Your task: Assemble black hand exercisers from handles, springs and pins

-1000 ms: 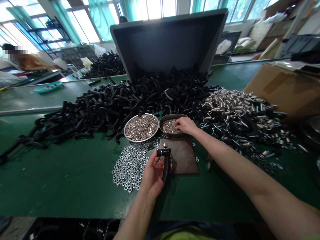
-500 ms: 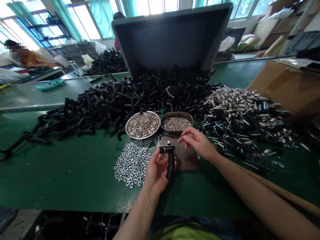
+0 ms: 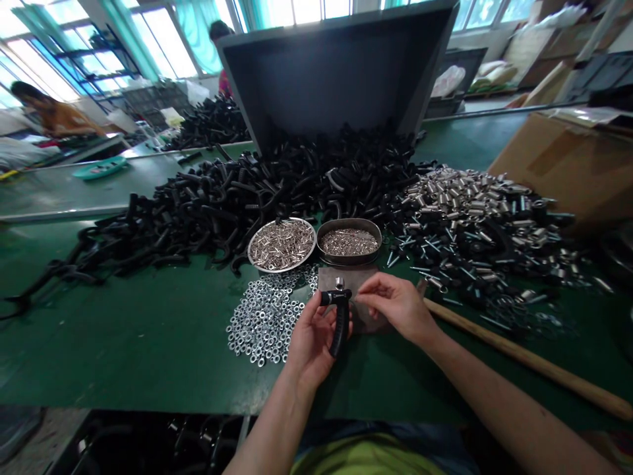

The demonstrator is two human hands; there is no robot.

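Observation:
My left hand (image 3: 307,349) is closed around a black curved plastic handle (image 3: 340,328) with a short crosspiece on top. A small silver metal sleeve (image 3: 339,283) shows at the upper side of the crosspiece. Thumb and forefinger of my right hand (image 3: 400,307) pinch together just right of the crosspiece; what they hold, if anything, is too small to name. Beneath both hands lies a flat metal plate (image 3: 366,323). Beyond it stand a round dish (image 3: 253,262) of small metal pins and an oval tin (image 3: 346,260) of tiny metal parts.
Loose nuts (image 3: 262,323) lie left of my left hand. Black handles (image 3: 212,204) spill from a tipped grey bin (image 3: 341,72). Springs (image 3: 459,198) and black-headed bolts pile up at right. A wooden stick (image 3: 524,356) lies under my right forearm; a cardboard box (image 3: 564,165) stands behind.
My right hand has moved down from near the oval tin to the handle's right end, its fingers now pinched. My left hand holds the handle almost in the same place.

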